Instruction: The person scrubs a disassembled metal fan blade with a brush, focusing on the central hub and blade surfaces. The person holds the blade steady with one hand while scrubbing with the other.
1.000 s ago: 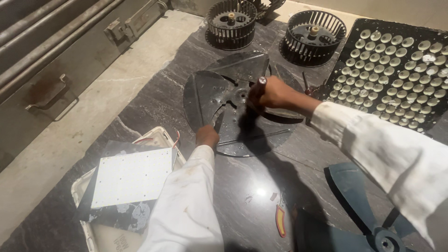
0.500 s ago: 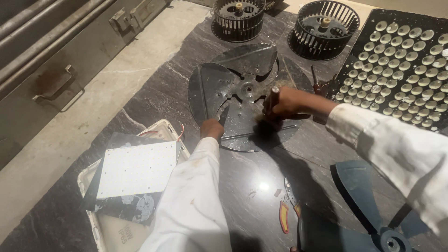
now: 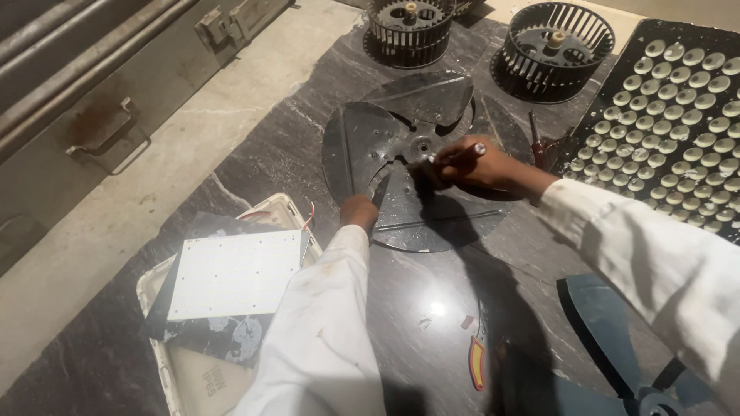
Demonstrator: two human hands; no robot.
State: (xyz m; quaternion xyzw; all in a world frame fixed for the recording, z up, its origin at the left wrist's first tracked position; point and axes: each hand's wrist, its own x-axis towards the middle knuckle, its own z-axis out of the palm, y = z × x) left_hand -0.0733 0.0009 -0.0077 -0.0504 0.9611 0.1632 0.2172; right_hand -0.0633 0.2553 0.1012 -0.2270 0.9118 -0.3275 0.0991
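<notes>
A dark metal fan blade [image 3: 370, 142] lies flat on the black stone floor. My left hand [image 3: 359, 211] presses on its near edge and holds it steady. My right hand [image 3: 476, 163] is closed around a screwdriver [image 3: 455, 154] with a reddish handle. The tool's tip points at the hub [image 3: 421, 145] in the middle of the blade. Both of my arms wear white sleeves.
Two round blower wheels [image 3: 408, 27] [image 3: 556, 48] stand at the back. A black panel of round lenses [image 3: 672, 100] lies at the right. A white board [image 3: 235, 273] on a tray sits at the left. Another fan blade [image 3: 609, 339] lies at the lower right. A small orange tool [image 3: 478, 362] lies near.
The view has shifted so the fan blade sits higher in the frame. My right hand has moved a little on the hub with the screwdriver; my left hand stays on the blade's edge.
</notes>
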